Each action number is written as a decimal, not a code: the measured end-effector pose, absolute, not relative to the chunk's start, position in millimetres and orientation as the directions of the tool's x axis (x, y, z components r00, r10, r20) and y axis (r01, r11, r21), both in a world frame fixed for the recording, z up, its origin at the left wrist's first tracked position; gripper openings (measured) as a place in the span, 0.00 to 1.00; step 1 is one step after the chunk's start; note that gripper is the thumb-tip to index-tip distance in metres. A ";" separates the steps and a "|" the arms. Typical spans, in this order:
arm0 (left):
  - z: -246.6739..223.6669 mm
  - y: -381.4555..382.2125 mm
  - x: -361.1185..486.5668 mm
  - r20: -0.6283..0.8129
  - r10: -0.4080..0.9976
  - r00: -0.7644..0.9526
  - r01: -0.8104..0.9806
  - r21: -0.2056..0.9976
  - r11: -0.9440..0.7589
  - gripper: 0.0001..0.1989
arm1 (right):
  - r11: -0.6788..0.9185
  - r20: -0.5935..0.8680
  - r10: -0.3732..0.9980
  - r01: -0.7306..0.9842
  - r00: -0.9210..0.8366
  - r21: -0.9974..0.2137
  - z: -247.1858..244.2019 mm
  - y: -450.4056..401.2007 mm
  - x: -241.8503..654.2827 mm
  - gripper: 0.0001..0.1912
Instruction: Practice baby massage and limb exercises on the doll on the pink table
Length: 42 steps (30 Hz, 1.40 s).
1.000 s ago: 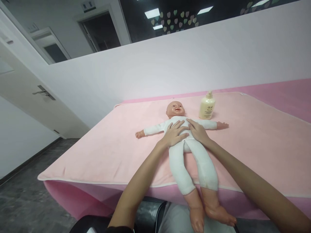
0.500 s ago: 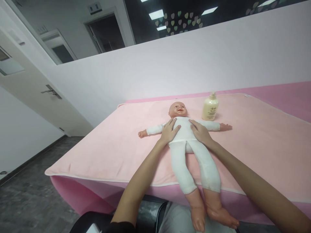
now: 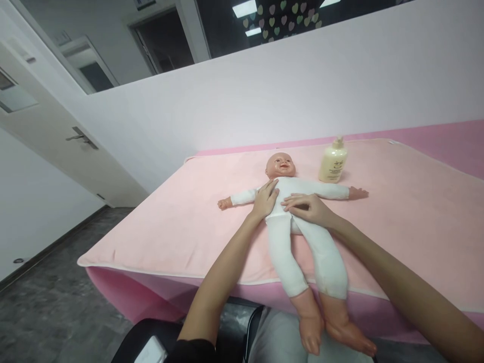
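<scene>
A baby doll (image 3: 282, 194) in a white suit lies face up on the pink blanket (image 3: 181, 217), its head towards the wall and its feet past the near edge. My left hand (image 3: 265, 200) rests open on the side of its chest, fingers pointing towards the shoulder. Over the doll's belly is my right hand (image 3: 310, 208), its fingers bent inward and touching the white cloth. Whether those fingers pinch any cloth is too small to tell. A pale yellow pump bottle (image 3: 333, 162) stands beyond the doll's outstretched arm on the right.
Behind the blanket runs a white wall (image 3: 302, 96) with a dark window above. A door (image 3: 56, 131) is at the left over the grey floor (image 3: 56, 302). Below the table's near edge are my legs, a black chair and a white object (image 3: 151, 350).
My right hand has moved from the side of the doll's chest inward and down to its belly, and its fingers have bent. My left hand stays on the chest. The view has shifted slightly.
</scene>
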<state>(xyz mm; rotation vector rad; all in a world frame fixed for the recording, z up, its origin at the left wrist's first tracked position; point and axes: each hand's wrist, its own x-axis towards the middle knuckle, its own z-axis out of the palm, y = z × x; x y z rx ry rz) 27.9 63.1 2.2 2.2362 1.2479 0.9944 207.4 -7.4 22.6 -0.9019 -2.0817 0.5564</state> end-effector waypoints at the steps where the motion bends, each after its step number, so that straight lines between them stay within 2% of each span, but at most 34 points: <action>1: 2.1 63.3 28.0 0.393 0.849 0.353 0.571 0.629 -0.528 0.23 | 0.634 0.454 0.768 0.433 -0.451 -0.641 24.0 -7.1 207.2 0.11; 10: 2.4 62.8 29.8 0.394 0.849 0.352 0.575 0.624 -0.529 0.24 | 0.478 0.243 0.876 0.692 -0.416 -0.541 20.7 1.6 207.5 0.24; 18: 1.8 63.5 29.3 0.401 0.842 0.362 0.565 0.623 -0.540 0.24 | 0.299 0.195 0.954 0.796 -0.230 -0.526 21.8 5.7 208.2 0.28; 21: 2.1 64.3 29.3 0.387 0.849 0.361 0.574 0.625 -0.529 0.24 | 0.246 0.201 0.967 0.795 -0.159 -0.555 17.2 11.1 212.1 0.28; 26: 3.1 63.5 29.9 0.373 0.856 0.357 0.586 0.625 -0.516 0.23 | 0.255 0.268 0.958 0.725 -0.101 -0.639 2.3 22.3 220.3 0.28; 31: 11.4 55.2 30.0 0.471 0.806 0.359 0.553 0.589 -0.590 0.16 | 0.254 0.311 0.950 0.639 -0.025 -0.726 -8.2 30.2 228.2 0.27; 34: 23.8 40.7 35.0 0.464 0.750 0.471 0.495 0.565 -0.660 0.14 | 0.260 0.321 0.947 0.623 -0.015 -0.738 -10.0 31.9 230.1 0.26; 38: 40.2 20.2 44.2 0.350 0.585 0.731 0.305 0.600 -0.740 0.16 | 0.283 0.344 0.939 0.631 -0.028 -0.722 -9.7 31.6 230.2 0.26; 42: 42.6 17.6 45.5 0.273 0.543 0.794 0.317 0.577 -0.753 0.18 | 0.295 0.355 0.934 0.629 -0.032 -0.719 -8.8 30.0 229.7 0.26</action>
